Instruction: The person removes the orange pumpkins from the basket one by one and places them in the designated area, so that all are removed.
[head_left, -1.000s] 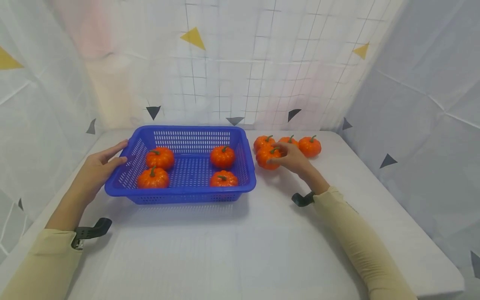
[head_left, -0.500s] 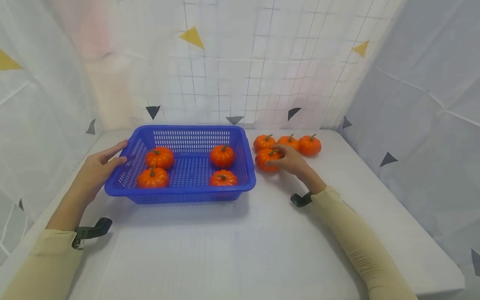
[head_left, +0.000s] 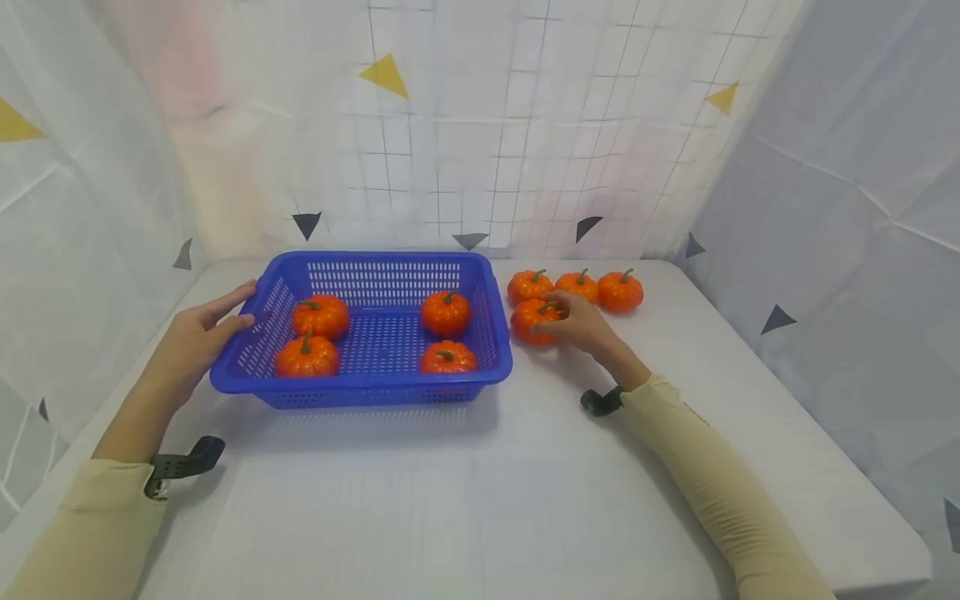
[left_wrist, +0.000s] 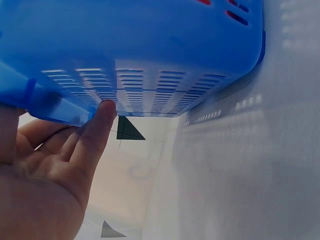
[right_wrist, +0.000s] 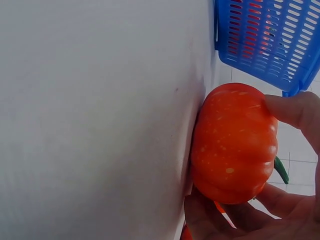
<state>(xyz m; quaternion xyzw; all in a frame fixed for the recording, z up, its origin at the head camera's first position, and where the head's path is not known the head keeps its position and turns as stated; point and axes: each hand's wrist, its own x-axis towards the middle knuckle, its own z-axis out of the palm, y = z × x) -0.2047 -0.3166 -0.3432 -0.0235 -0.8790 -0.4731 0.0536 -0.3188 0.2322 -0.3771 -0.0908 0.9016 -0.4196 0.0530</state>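
A blue perforated plastic basket (head_left: 375, 381) stands on the white table with several small orange pumpkins inside, among them one front left (head_left: 306, 357) and one back right (head_left: 446, 313). My left hand (head_left: 187, 342) grips the basket's left rim. From below, the left wrist view shows a fingertip (left_wrist: 107, 107) against the slotted side wall (left_wrist: 132, 82). To the right of the basket, my right hand (head_left: 581, 322) holds a pumpkin (right_wrist: 235, 145) between thumb and fingers, low at the tabletop. Its green stem (right_wrist: 281, 170) points away from the table.
Three more pumpkins stand in a row behind my right hand: left (head_left: 528, 286), middle (head_left: 577, 286) and right (head_left: 620, 292). A white sheet with grid lines (head_left: 450, 167) hangs close behind the table (head_left: 420, 508). More white sheeting (head_left: 825, 208) closes off the right side.
My right hand has shifted very slightly left and down and the pumpkin in it has tipped a little. The left hand and the basket stay in place.
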